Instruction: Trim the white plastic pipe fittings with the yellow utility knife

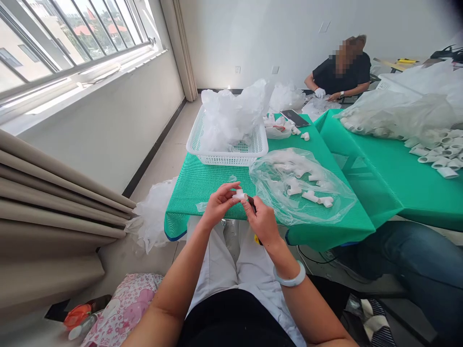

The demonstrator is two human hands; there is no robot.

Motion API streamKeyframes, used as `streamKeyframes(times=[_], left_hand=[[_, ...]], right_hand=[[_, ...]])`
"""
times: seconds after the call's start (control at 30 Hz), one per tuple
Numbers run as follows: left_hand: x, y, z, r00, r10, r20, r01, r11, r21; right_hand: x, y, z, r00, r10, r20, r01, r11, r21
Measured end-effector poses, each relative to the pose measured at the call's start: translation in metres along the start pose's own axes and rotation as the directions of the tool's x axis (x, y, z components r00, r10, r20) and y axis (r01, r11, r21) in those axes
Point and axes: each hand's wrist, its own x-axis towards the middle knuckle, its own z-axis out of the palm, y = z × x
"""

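Just above the near edge of the green-covered table, my left hand (221, 202) pinches a small white tee pipe fitting (239, 194). My right hand (263, 220) is closed round a slim dark tool (252, 204) whose tip meets the fitting's right end. Most of that tool is hidden by the fingers; a yellow bit (257, 239) shows below the hand, and I cannot tell whether it belongs to it. Right of my hands, a clear plastic bag (336, 198) lies spread with several white pipe fittings (311, 195) in or on it.
A white basket (231, 159) of crumpled plastic bags stands at the back left of the green table (217, 179). Behind the bag lie more fittings (305, 136) and a dark tablet (294, 117). On the right table are heaped fittings (446, 154). A person (343, 72) sits at the back.
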Motion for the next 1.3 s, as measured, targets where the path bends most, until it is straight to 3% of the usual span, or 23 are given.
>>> streamKeyframes(times=[0.47,0.6,1.3], left_hand=[[0.001,-0.001,0.0,0.999,-0.006,-0.039,0.005,0.999,-0.038],[0.0,0.001,0.0,0.999,-0.048,-0.02,0.047,0.998,-0.028],[0.0,-0.003,-0.003,0.999,0.05,-0.004,-0.05,0.999,-0.007]], right_hand=[[0.001,0.0,-0.005,0.999,-0.032,-0.035,0.031,0.999,-0.04],[0.003,0.0,-0.009,1.0,-0.025,0.003,0.025,0.999,-0.04],[0.002,-0.007,-0.013,0.976,0.123,0.18,-0.155,0.972,0.176]])
